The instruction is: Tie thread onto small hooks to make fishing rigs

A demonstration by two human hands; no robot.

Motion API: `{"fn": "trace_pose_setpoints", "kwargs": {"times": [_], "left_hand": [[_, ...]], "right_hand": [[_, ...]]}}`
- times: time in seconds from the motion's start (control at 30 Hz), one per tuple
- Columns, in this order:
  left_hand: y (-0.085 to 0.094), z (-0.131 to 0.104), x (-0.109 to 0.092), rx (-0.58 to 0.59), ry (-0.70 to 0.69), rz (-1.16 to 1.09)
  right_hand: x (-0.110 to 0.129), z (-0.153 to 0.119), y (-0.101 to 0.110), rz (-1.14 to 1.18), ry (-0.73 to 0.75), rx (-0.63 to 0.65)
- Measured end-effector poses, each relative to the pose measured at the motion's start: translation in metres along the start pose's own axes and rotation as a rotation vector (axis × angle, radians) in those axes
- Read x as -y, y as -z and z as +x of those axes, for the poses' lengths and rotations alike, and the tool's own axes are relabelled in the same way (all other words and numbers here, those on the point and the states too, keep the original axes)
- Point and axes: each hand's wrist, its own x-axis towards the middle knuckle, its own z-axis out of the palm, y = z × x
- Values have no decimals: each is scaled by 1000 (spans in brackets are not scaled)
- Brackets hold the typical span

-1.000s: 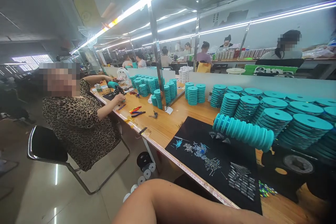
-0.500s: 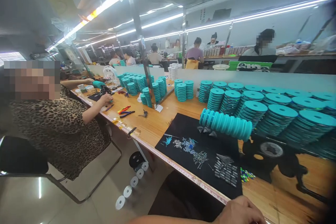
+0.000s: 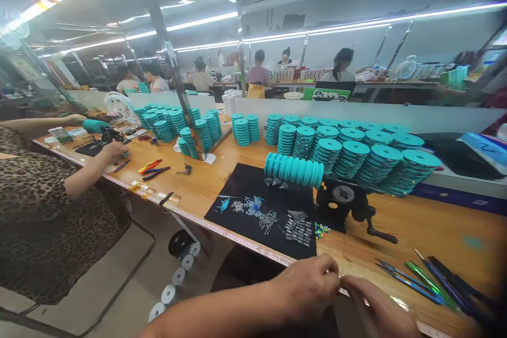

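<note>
Both of my hands meet at the table's front edge, just below the black mat. My left hand (image 3: 311, 286) has its thumb and forefinger pinched together. My right hand (image 3: 380, 309) is close beside it, its fingers also pressed in a pinch toward the left fingertips. Whatever lies between them is too small to make out. On the black mat (image 3: 245, 177) are silver cylindrical weights (image 3: 299, 232), small metal pins (image 3: 268, 221), clear bits (image 3: 252, 206) and light-blue slivers (image 3: 224, 204). Behind the mat, a hand-cranked winder (image 3: 343, 200) carries a row of teal spools (image 3: 295, 169).
Stacks of teal spools (image 3: 330, 150) line the back of the table. Blue-handled scissors (image 3: 410, 280) and a green pen-like tool (image 3: 430, 280) lie at right. Pliers (image 3: 156, 172) lie further left. A co-worker's arm (image 3: 93, 169) reaches over the same table at left.
The view has swung to the right, bringing the scissors and pen-like tools into sight. My right hand now shows beside the left one, fingertips together.
</note>
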Motion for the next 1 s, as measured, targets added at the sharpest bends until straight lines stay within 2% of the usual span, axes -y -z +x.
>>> {"fn": "trace_pose_setpoints", "kwargs": {"times": [0.07,0.17,0.27,0.37,0.43,0.47,0.57,0.63,0.7,0.77,0.83,0.9,1.0], "left_hand": [[1,3,3,22,-73,5],[-2,6,6,6,-134,-25],[-6,8,10,-35,-170,-127],[-10,8,10,-70,-144,-233],[-12,5,4,-99,-45,-306],[-14,2,0,-109,47,-371],[-19,-6,-8,-130,371,-649],[-22,-9,-11,-150,483,-814],[-23,-11,-11,-174,514,-919],[-22,-12,-10,-174,519,-972],[-21,-13,-10,-160,504,-962],[-20,-15,-10,-145,471,-879],[-18,-18,-9,-138,387,-664]], "right_hand": [[8,16,4,-7,-50,36],[26,44,10,85,-56,273],[27,69,15,83,-85,332],[24,76,20,69,-111,341],[31,70,24,46,-131,266],[38,63,25,28,-145,203],[58,31,27,-20,-246,-71],[65,6,20,39,-365,-188],[63,-17,6,250,-501,-147],[57,-33,-13,559,-611,-60],[53,-42,-28,780,-654,-3],[52,-46,-34,716,-593,-16],[59,-43,-25,231,-271,-125]]}}
